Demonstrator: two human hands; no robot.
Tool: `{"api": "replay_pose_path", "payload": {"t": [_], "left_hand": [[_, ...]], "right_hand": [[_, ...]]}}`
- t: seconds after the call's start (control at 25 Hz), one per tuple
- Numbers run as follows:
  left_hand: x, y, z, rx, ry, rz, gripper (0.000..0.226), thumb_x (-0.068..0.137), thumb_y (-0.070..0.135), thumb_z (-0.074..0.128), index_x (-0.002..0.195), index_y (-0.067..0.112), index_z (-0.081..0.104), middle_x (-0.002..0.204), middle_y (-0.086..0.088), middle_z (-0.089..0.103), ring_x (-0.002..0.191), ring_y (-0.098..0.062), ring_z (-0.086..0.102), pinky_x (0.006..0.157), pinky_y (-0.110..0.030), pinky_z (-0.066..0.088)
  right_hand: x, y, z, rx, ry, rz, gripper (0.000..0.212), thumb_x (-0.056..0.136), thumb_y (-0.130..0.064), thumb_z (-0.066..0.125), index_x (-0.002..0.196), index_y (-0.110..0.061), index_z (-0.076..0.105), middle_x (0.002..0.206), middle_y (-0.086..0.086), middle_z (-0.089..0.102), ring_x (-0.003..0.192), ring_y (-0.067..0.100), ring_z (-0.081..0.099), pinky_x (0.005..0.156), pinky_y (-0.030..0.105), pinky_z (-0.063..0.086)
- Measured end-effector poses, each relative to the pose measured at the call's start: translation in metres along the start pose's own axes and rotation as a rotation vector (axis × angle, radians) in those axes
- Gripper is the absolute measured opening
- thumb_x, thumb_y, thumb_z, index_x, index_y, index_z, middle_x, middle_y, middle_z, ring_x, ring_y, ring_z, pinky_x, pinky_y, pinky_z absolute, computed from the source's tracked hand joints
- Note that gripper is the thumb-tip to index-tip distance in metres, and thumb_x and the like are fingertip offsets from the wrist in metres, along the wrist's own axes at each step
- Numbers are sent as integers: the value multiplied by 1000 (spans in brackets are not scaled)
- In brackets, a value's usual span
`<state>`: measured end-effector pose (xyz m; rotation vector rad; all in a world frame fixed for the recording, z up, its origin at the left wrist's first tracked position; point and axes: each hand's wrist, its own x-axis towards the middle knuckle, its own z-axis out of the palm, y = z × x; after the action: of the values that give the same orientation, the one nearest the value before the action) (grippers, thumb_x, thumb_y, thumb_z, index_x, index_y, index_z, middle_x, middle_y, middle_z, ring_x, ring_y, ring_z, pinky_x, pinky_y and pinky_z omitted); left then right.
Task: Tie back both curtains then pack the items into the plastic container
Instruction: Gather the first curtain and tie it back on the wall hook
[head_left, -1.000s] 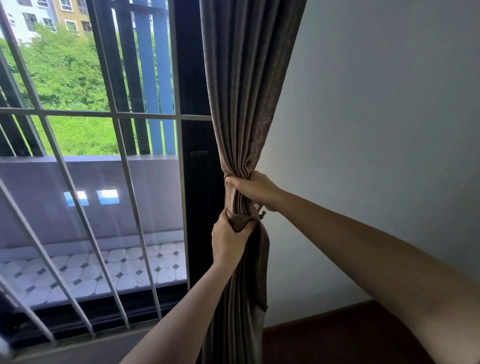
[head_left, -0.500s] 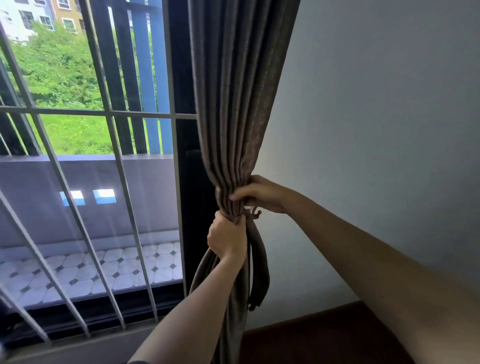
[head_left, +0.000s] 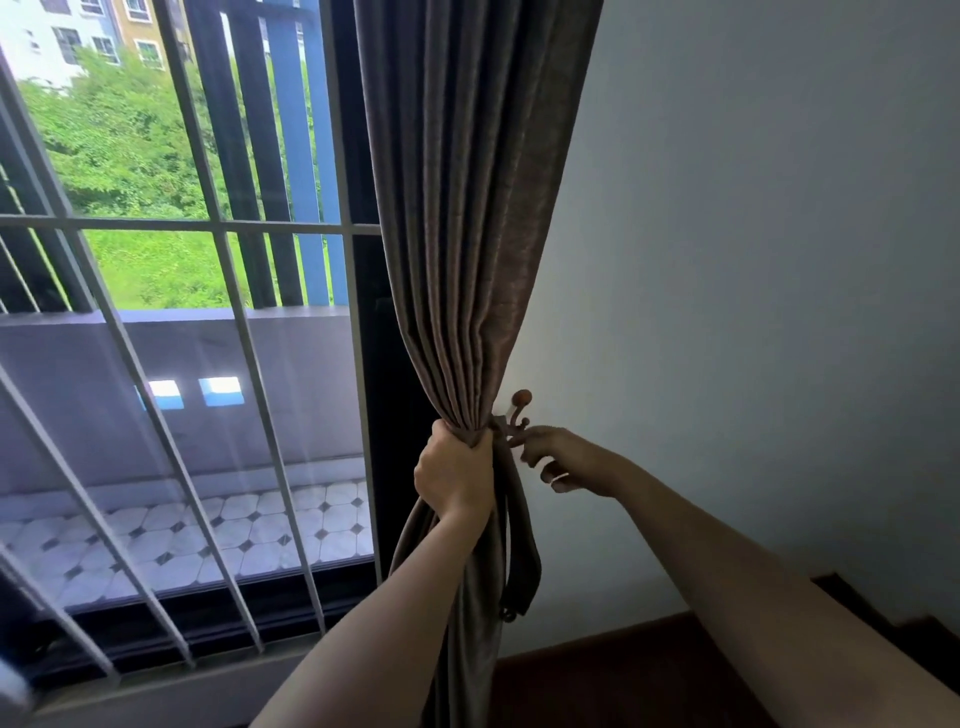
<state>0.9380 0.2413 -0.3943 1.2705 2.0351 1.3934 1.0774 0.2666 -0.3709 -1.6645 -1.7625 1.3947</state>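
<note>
We had the curtain (head_left: 467, 208) gathered into a bunch at the right edge of the window (head_left: 171, 322), against the wall (head_left: 753, 260). Our left hand (head_left: 454, 480) was closed tight around the bunch, fist wrapped over the folds where they narrowed, with the cloth fanning out above it and hanging straight below. Just to the right of that fist a small hook (head_left: 517, 415) with round knobs stood out from the wall. Our right hand (head_left: 563, 462) was at the hook, fingers loosely curled, the fingertips pinched toward it; it seemed to hold the end of the tie-back (head_left: 522, 551) there, though the fingers hid the contact. The tie-back hung down in a loop beside the curtain, below both hands. The plastic container was out of view.
</note>
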Motion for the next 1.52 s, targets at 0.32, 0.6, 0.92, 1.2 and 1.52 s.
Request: {"api": "replay_pose_path", "payload": {"t": [0.32, 0.6, 0.92, 1.2, 1.52], "left_hand": [[-2, 0, -4, -11, -34, 23, 33, 79, 40, 65, 91, 10, 57, 83, -4, 66, 78, -25, 64, 70, -33, 50], [-3, -7, -15, -64, -218, 172, 29, 75, 40, 68, 88, 15, 61, 69, 8, 63, 65, -11, 61, 54, -17, 42], [22, -30, -29, -307, -576, 223, 32, 69, 30, 72, 97, 17, 65, 86, 5, 70, 82, -11, 66, 70, -21, 51], [59, -45, -9, -440, -715, 139, 39, 86, 12, 59, 117, 33, 47, 109, -6, 67, 102, -23, 65, 87, -43, 55], [81, -35, -5, -299, -899, 214, 34, 80, 3, 64, 110, 17, 61, 104, -3, 68, 102, -19, 64, 84, -32, 54]], "right_hand": [[23, -6, -32, -715, 361, -192, 25, 86, -23, 56, 109, -21, 66, 104, 7, 67, 98, 24, 61, 83, 26, 44], [47, -35, -9, 6, 348, -228, 13, 76, -8, 59, 63, -13, 59, 63, 3, 59, 63, 22, 56, 67, 37, 55], [24, 9, 25, 569, -127, -325, 53, 73, -5, 46, 126, -2, 47, 113, 10, 63, 107, 23, 60, 88, 31, 51], [19, 11, 22, 390, -144, -352, 62, 71, -4, 68, 129, -9, 47, 122, 11, 61, 114, 25, 58, 92, 30, 51], [25, 7, 26, 464, -8, -362, 82, 54, -5, 77, 130, -9, 45, 116, 10, 64, 107, 22, 62, 83, 29, 53]]}}
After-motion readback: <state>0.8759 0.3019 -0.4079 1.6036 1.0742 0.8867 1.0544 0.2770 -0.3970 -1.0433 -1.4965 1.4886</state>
